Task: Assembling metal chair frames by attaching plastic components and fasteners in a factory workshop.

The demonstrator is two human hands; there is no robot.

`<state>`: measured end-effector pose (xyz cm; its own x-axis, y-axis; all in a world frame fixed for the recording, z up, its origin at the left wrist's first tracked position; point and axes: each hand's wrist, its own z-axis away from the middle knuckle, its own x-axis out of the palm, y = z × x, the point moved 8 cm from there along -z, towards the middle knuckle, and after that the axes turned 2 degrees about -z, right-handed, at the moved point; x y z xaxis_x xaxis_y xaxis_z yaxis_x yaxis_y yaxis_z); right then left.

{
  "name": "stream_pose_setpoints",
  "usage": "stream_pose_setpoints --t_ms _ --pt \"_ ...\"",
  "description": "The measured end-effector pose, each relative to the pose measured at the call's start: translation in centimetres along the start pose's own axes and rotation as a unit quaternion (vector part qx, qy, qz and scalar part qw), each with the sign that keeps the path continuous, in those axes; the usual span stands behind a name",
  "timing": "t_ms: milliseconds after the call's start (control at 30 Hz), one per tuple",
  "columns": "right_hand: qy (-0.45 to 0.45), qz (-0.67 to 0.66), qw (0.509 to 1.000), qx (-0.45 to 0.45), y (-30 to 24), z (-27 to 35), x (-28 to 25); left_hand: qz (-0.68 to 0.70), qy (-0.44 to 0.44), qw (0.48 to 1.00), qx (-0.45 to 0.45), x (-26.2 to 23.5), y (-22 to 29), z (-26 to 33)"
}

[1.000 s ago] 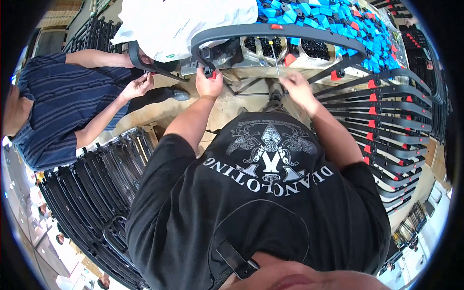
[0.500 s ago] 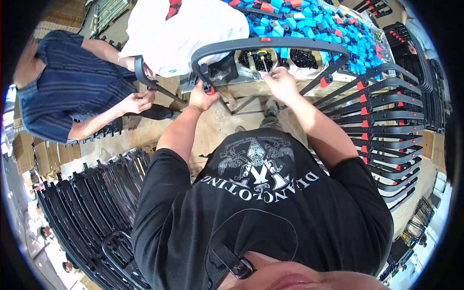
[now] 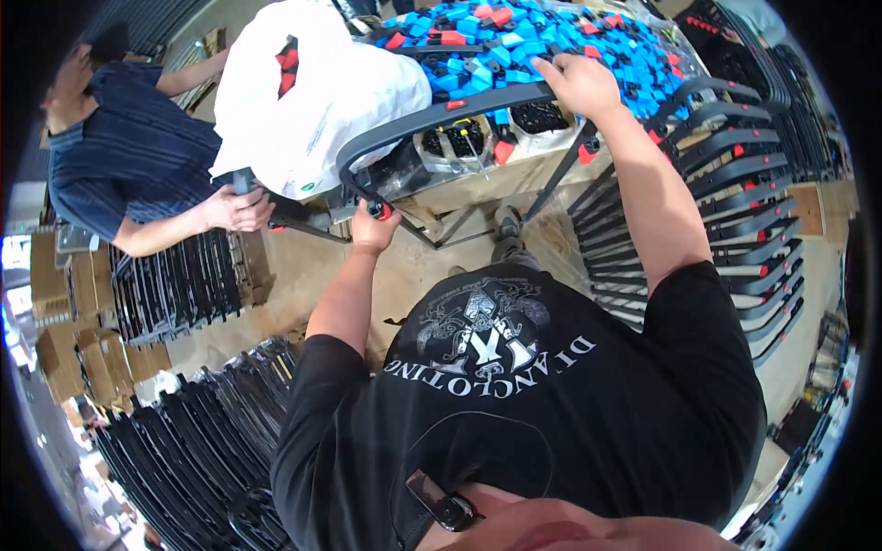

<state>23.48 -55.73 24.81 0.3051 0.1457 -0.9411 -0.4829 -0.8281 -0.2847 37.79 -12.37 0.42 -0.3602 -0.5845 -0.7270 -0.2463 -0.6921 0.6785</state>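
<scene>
1. Brown cardboard boxes (image 3: 94, 363) stand at the far left, near the floor's edge.
2. Just right of them, a co-worker (image 3: 138, 165) in a dark striped shirt leans in, one arm bent toward the middle and holding a dark bar (image 3: 243, 181).
3. Below, a long row of black metal frames (image 3: 179, 450) fills the lower left.
4. A white sack (image 3: 322, 96) with red showing at its opening bulges on the surface (image 3: 496, 182).
5. The left hand (image 3: 372, 233) is at the near left leg of a curved black frame (image 3: 501, 97), its fingers clamped on the leg beside a red fitting (image 3: 378, 210).
6. That frame arches across the front of the surface, between the two hands, with a small red piece set in its top bar.
7. Behind and below the bar sit two containers (image 3: 540, 140) of small black parts; a yellow-handled screwdriver (image 3: 469, 138) lies across the left one.
8. Blue and red pieces (image 3: 514, 50) are heaped farther back.
9. The right hand (image 3: 585, 85) rests on the bar's right bend; I cannot tell whether its fingers close round it.
10. More curved black frames with red fittings (image 3: 749, 197) stand in a row at the right.
</scene>
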Motion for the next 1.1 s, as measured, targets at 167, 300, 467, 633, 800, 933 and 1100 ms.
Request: stream_pose_setpoints --t_ms 167,300,467,633,800,933,1100 --pt "-0.012 0.003 0.999 0.052 -0.6 7.1 -3.1 -0.012 -0.003 1.0 0.022 0.5 -1.2 3.6" --pt "-0.002 0.014 0.997 0.082 -3.4 16.3 -5.3 0.12 -0.042 0.992 0.02 0.6 -4.6 4.6" --pt "-0.067 -0.194 0.979 -0.012 -6.0 29.5 -9.6 0.075 -0.195 0.975 0.077 1.2 -8.4 4.9" --pt "-0.173 -0.218 0.95 0.145 0.3 39.6 -11.2 0.076 -0.236 0.958 0.141 3.3 1.9 10.6" --pt "-0.03 -0.257 0.94 0.22 9.2 51.4 -21.8 -0.042 -0.398 0.886 0.234 3.8 22.2 21.7" --pt "0.046 -0.251 0.933 0.253 15.0 61.8 -28.6 0.212 -0.461 0.793 0.337 1.8 38.3 30.7" --pt "0.204 -0.121 0.961 0.141 24.5 72.2 -36.2 -0.035 -0.506 0.736 0.448 13.6 50.4 43.1"
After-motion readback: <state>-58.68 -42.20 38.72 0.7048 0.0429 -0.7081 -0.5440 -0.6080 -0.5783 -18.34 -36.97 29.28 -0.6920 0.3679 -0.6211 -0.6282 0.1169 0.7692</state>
